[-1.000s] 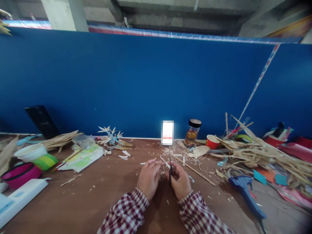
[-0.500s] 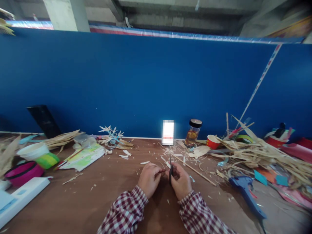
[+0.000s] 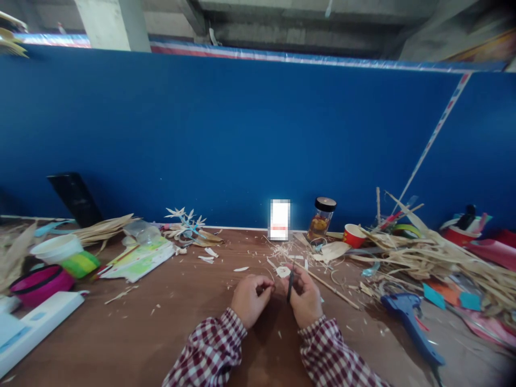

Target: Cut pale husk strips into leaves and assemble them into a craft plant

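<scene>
Change: your right hand [image 3: 307,301], gripping the dark scissors [image 3: 290,286], has tilted them and eased away from your left hand [image 3: 250,302] | Left: fingertips pinched, contents indiscernible | Place: scissors above mid-tabletop [image 3: 189,306], short of its far edge | Meaning: cutting seems paused, probably between snips

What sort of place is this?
Likely a craft workstation: a blue glue gun, dried plant strips and scattered clippings lie on a brown tabletop.
</scene>
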`<state>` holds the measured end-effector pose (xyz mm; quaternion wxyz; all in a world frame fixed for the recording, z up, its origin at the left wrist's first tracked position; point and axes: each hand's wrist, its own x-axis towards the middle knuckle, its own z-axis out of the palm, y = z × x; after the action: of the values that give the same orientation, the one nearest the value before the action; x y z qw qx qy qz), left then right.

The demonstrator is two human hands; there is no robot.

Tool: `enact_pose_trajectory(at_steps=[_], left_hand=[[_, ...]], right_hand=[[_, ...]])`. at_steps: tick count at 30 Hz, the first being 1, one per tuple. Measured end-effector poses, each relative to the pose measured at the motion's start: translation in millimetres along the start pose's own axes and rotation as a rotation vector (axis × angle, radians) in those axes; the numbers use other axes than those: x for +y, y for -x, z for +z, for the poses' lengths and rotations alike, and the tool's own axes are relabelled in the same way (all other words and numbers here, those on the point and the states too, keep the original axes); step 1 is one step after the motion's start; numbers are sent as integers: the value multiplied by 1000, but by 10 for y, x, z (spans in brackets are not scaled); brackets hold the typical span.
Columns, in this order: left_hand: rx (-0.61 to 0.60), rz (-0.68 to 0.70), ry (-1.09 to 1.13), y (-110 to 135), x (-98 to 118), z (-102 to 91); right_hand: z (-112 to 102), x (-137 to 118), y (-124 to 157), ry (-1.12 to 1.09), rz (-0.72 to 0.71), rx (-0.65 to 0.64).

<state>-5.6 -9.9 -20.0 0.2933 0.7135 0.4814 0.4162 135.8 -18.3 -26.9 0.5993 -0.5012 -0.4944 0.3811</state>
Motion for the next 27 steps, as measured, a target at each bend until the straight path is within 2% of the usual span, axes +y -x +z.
enact_pose_trajectory(at_steps=[4,8,11,15,22,27], left_hand=[[94,-78,206,-52,20,-62],[256,-262,489,-128,-64,-106],[325,-334,673,-165,-186,-99],[339,-398,822,-173,-231,-77],[343,-531,977,-154,3,-102],[340,-567,1026,-153,29,-105]], right_hand=[[-4,19,-12,17,2,-28],[32,31,58,129,-42,-184],[55,37,113,209,-72,-292],[64,25,138,227,-89,-373],[53,-13,147,307,-104,-404],[49,21,149,307,-97,-415]])
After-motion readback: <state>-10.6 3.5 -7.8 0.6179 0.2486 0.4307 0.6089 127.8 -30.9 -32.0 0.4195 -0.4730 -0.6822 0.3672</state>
